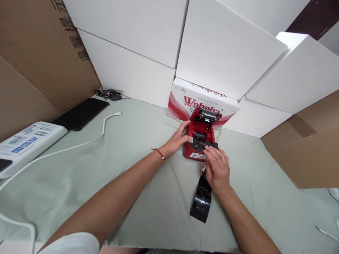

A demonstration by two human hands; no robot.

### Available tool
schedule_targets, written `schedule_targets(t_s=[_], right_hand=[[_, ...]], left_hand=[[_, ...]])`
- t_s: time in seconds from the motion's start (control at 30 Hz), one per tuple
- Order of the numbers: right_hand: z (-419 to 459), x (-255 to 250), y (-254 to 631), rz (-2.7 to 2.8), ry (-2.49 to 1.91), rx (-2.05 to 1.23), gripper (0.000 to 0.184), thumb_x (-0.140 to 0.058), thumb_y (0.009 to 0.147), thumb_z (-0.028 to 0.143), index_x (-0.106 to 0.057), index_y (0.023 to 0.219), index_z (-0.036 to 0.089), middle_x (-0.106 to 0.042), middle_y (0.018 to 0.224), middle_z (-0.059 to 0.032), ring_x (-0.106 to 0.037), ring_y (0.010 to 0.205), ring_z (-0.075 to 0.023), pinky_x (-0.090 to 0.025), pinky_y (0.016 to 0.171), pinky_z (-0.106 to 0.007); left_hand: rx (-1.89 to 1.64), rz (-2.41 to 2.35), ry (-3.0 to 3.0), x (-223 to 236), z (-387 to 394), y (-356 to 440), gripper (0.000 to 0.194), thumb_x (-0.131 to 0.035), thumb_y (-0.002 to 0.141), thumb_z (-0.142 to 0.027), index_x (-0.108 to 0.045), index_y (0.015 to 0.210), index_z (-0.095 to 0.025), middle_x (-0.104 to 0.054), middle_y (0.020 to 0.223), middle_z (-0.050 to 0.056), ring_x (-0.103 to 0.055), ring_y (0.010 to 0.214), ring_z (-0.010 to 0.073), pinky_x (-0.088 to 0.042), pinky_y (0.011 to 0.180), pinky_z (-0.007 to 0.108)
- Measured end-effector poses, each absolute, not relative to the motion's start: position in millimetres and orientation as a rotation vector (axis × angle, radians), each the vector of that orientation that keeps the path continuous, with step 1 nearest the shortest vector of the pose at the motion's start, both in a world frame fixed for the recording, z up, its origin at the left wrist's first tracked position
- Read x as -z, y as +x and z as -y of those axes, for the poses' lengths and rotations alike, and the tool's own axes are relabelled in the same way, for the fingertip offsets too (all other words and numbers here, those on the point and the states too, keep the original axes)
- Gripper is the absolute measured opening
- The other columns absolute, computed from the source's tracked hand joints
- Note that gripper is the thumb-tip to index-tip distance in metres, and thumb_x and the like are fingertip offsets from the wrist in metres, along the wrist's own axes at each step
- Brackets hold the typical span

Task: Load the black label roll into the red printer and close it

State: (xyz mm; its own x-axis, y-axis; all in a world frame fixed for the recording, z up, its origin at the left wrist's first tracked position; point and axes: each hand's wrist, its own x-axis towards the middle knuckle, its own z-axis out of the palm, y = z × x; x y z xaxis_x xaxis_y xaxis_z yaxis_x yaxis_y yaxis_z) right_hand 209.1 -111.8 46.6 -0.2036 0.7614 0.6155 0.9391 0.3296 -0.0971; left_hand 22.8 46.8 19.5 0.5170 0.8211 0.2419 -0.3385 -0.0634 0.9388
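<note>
A small red label printer (187, 152) stands on the cloth with its lid (209, 114) tilted open. Inside it a dark roller (199, 135) shows. My left hand (177, 139) grips the printer's left side, thumb on the front rim and fingers behind. At the front right of the printer, my right hand (217, 165) pinches a thin black film piece (202, 145) over the opening. Below that hand a glossy black ribbon strip (201, 203) lies loosely curled on the cloth, its upper end passing under the palm. Whether strip and film piece join is hidden.
Behind the printer stands a white and red box (180, 102) against white boxes (148, 81). Cardboard flanks both sides (312, 148). At left lie keys (112, 94), a black phone (82, 114), a white power bank (34, 141) and a white cable (103, 130).
</note>
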Motion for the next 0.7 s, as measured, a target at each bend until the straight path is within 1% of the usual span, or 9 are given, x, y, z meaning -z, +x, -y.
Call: schedule_targets(t_s=[0.13,0.2,0.27,0.33,0.37,0.47,0.53,0.6,0.7], right_hand=[[112,-41,210,2.028,-1.441,0.415,0.054,-0.048,0.102,0.010,-0.057,0.153,0.028,-0.071,0.147,-0.0090,-0.062,0.142,-0.0234,-0.039,0.127,-0.051],[110,-38,210,2.019,-1.384,0.439,0.056,-0.048,0.102,0.008,-0.054,0.154,0.027,-0.072,0.146,-0.0093,-0.063,0.141,-0.0234,-0.040,0.126,-0.051],[108,-37,210,2.006,-1.332,0.455,0.058,-0.049,0.101,0.006,-0.052,0.156,0.026,-0.072,0.145,-0.0098,-0.063,0.140,-0.0235,-0.040,0.125,-0.051],[107,-36,210,2.003,-1.307,0.451,0.061,-0.050,0.101,0.005,-0.050,0.158,0.026,-0.072,0.145,-0.0100,-0.062,0.140,-0.0235,-0.040,0.125,-0.050],[107,-36,210,2.002,-1.300,0.448,0.062,-0.049,0.100,0.005,-0.050,0.158,0.026,-0.072,0.146,-0.0100,-0.062,0.141,-0.0235,-0.040,0.125,-0.050],[107,-37,209,1.999,-1.296,0.440,0.061,-0.050,0.100,0.005,-0.050,0.158,0.025,-0.071,0.146,-0.0105,-0.062,0.141,-0.0235,-0.039,0.125,-0.049],[107,-37,208,1.996,-1.303,0.434,0.059,-0.049,0.100,0.005,-0.052,0.156,0.024,-0.071,0.146,-0.0104,-0.061,0.141,-0.0235,-0.038,0.126,-0.049],[108,-37,208,1.995,-1.310,0.421,0.058,-0.049,0.100,0.005,-0.054,0.154,0.024,-0.071,0.147,-0.0101,-0.061,0.141,-0.0234,-0.037,0.127,-0.049],[108,-38,207,1.998,-1.310,0.393,0.059,-0.050,0.099,0.005,-0.054,0.154,0.024,-0.070,0.148,-0.0096,-0.060,0.142,-0.0228,-0.035,0.128,-0.049]], left_hand=[[-1.091,-0.581,1.436,-31,-50,27,0.094,-0.068,0.075,-0.026,-0.035,0.163,-0.027,-0.030,0.178,0.008,-0.020,0.169,0.0336,-0.014,0.139,0.057],[-1.169,-0.697,1.481,-45,-57,33,0.092,-0.068,0.077,-0.026,-0.036,0.163,-0.029,-0.029,0.179,0.008,-0.019,0.169,0.0327,-0.014,0.139,0.057],[-1.266,-0.832,1.466,-64,-67,41,0.081,-0.065,0.084,-0.030,-0.040,0.161,-0.027,-0.032,0.178,0.009,-0.022,0.169,0.0304,-0.017,0.139,0.053],[-1.292,-0.879,1.460,-85,-78,49,0.068,-0.061,0.091,-0.033,-0.047,0.156,-0.023,-0.039,0.175,0.011,-0.029,0.166,0.0282,-0.021,0.138,0.047],[-1.269,-0.877,1.469,-94,-83,54,0.060,-0.057,0.094,-0.035,-0.052,0.152,-0.020,-0.045,0.171,0.012,-0.036,0.163,0.0280,-0.024,0.137,0.046],[-1.218,-0.877,1.497,-109,-89,60,0.045,-0.049,0.102,-0.039,-0.064,0.137,-0.015,-0.062,0.155,0.014,-0.053,0.150,0.0289,-0.033,0.133,0.048],[-1.239,-0.866,1.520,-107,-84,58,0.043,-0.045,0.105,-0.042,-0.069,0.128,-0.016,-0.068,0.146,0.014,-0.059,0.142,0.0297,-0.040,0.128,0.050],[-1.284,-0.829,1.554,-98,-75,51,0.046,-0.042,0.106,-0.048,-0.073,0.120,-0.017,-0.072,0.139,0.013,-0.064,0.135,0.0299,-0.046,0.122,0.050],[-1.316,-0.771,1.609,-78,-57,36,0.057,-0.040,0.107,-0.059,-0.078,0.106,-0.017,-0.079,0.127,0.013,-0.069,0.127,0.0297,-0.047,0.121,0.051]])
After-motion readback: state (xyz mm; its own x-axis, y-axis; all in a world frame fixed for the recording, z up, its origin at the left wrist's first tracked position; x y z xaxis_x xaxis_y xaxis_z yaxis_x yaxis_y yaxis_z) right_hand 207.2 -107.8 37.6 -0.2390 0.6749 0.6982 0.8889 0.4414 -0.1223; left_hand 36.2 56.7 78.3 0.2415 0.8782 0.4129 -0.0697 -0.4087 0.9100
